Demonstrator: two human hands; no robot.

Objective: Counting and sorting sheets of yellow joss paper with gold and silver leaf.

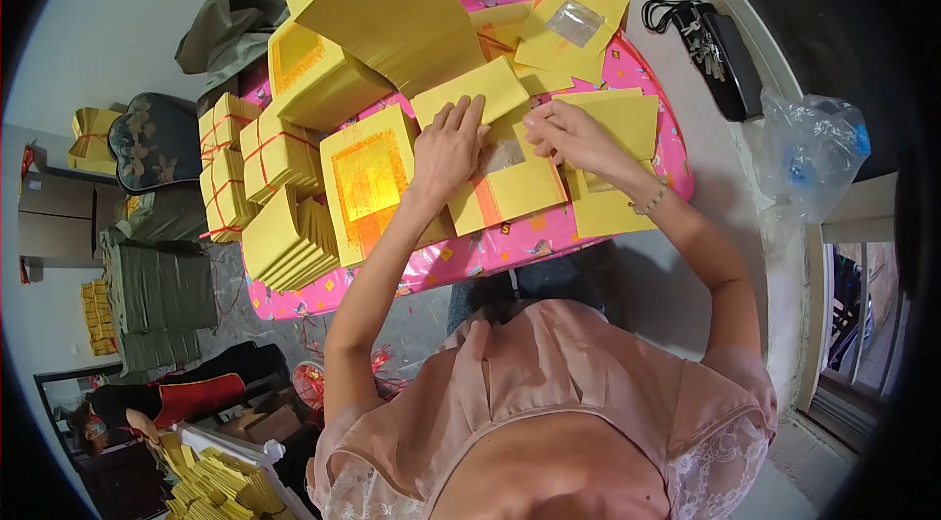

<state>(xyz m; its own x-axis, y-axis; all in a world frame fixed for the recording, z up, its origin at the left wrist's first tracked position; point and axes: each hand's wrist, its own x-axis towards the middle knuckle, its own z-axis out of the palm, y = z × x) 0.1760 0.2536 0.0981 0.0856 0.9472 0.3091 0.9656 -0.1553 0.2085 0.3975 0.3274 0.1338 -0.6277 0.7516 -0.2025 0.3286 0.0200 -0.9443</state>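
My left hand (449, 152) lies flat on a yellow paper sheet (480, 89), fingers stretched out and pressing on a folded-over part. Below that fold, the yellow paper shows a pale window-like patch (503, 155) and an orange strip. Beside its right edge, my right hand (573, 136) is closed, fingertips bunched together; what they pinch is hidden. Left of my left hand stands a stack of yellow paper with a shiny gold-and-orange square (369, 177). More yellow sheets (618, 123) lie under and beyond my right hand.
Tall yellow paper stacks (392, 15) rise at the back of the pink-covered table (421, 275). Bundles tied with red string (279, 152) stand at its left. A black pouch with keys (708, 54) and a clear plastic bag (814, 152) lie right. Another person (186, 397) is at lower left.
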